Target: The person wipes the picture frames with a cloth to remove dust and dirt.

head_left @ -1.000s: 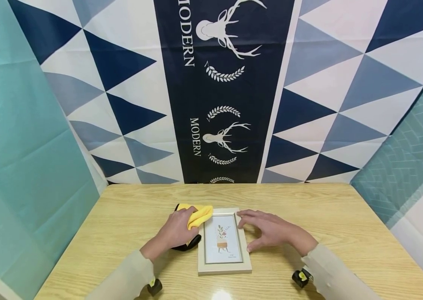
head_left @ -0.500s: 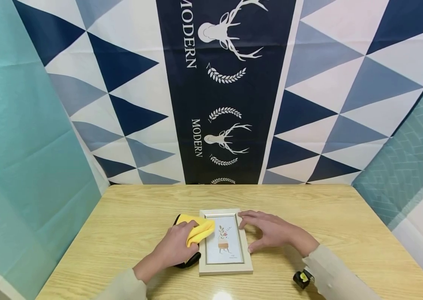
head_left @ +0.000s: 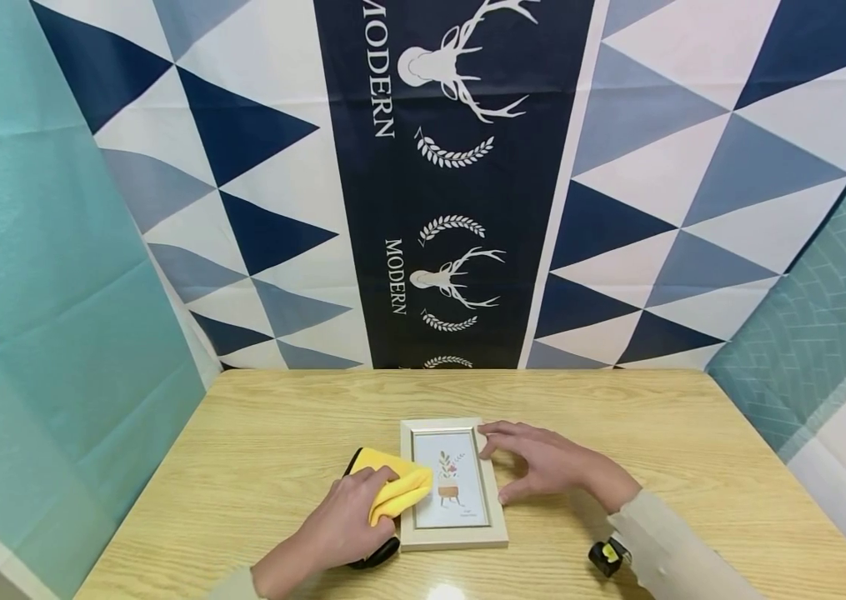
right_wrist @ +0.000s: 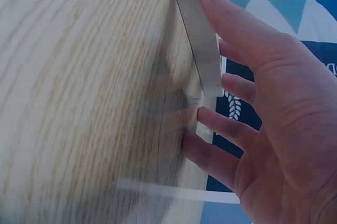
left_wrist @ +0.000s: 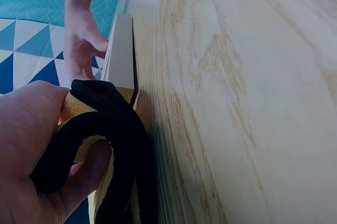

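Note:
A cream picture frame [head_left: 453, 538] with a plant print lies flat on the wooden table. In the head view my left hand [head_left: 347, 518] grips a yellow cloth [head_left: 402, 490] with black edging, its folded end over the frame's left border and the left part of the picture. The left wrist view shows the black edging [left_wrist: 118, 129] bunched between thumb and fingers. My right hand [head_left: 546, 463] rests against the frame's right side, fingers spread. In the right wrist view, the thumb touches the frame's side [right_wrist: 197, 29], and some lower fingers reach past its corner to the table.
The wooden table [head_left: 287, 417] extends around the frame on all sides. A patterned curtain [head_left: 453, 192] hangs behind its far edge, with a teal cloth wall [head_left: 77, 292] at the left. A black wrist device [head_left: 606, 557] sits under the right sleeve.
My left hand has slid the yellow cloth toward me along the frame's left side, uncovering the upper left corner. The right hand stays at the frame's right edge.

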A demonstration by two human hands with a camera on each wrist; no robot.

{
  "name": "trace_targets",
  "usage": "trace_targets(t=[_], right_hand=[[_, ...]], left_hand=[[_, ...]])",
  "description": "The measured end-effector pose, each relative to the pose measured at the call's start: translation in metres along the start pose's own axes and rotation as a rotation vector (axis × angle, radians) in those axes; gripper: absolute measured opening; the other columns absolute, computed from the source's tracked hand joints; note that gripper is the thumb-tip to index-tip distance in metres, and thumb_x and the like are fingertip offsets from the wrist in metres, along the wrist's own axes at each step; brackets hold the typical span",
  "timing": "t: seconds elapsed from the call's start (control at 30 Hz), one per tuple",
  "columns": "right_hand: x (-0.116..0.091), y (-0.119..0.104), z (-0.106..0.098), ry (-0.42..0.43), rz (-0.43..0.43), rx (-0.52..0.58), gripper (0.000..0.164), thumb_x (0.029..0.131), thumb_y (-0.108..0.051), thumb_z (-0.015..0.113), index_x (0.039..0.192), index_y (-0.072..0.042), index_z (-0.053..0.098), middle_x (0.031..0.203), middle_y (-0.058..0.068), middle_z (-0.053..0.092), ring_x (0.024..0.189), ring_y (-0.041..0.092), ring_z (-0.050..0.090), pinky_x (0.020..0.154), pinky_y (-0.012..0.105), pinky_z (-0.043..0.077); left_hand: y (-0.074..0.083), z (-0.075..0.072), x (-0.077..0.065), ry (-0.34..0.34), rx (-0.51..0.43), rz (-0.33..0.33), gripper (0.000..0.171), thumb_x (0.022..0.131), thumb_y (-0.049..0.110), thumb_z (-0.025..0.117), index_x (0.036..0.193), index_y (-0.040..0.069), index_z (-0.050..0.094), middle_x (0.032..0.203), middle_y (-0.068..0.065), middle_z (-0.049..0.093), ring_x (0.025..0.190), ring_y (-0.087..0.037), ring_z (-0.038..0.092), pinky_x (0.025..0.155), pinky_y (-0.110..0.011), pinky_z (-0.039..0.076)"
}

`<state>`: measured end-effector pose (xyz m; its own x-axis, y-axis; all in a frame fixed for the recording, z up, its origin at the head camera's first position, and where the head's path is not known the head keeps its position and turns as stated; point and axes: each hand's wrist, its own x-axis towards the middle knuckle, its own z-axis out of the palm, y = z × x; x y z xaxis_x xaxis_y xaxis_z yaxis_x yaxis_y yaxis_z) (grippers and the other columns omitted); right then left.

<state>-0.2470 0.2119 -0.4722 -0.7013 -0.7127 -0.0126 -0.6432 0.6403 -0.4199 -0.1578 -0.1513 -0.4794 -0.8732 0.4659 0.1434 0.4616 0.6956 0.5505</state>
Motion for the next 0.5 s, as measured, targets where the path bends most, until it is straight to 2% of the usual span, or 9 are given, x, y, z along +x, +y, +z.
trace_targets(t=[0.37,0.5], right_hand=[[0.0002,-0.0002,-0.0001,-0.003,-0.004,-0.002,0.052,0.092,-0.056,0.088,0.134,-0.03,0.072,0.175,0.015,0.052,0.155,0.053,0.054,0.118,0.078,0.048],[0.0,0.0007,0.0002,0.0,-0.017,-0.025,0.044,0.097,-0.05,0.085,0.134,-0.03,0.073,0.174,0.015,0.053,0.155,0.052,0.055,0.118,0.077,0.048]], left_hand=[[0.0007,0.0044,0.0012,0.026,0.016,-0.025,0.052,0.082,0.013,0.071,0.134,0.01,0.072,0.099,0.001,0.067,0.072,-0.002,0.045,0.062,-0.021,0.037],[0.0005,0.0045,0.0056,0.038,0.033,-0.02,0.051,0.082,0.013,0.071,0.132,0.01,0.073,0.097,0.001,0.066,0.072,-0.003,0.045,0.062,-0.021,0.037]])
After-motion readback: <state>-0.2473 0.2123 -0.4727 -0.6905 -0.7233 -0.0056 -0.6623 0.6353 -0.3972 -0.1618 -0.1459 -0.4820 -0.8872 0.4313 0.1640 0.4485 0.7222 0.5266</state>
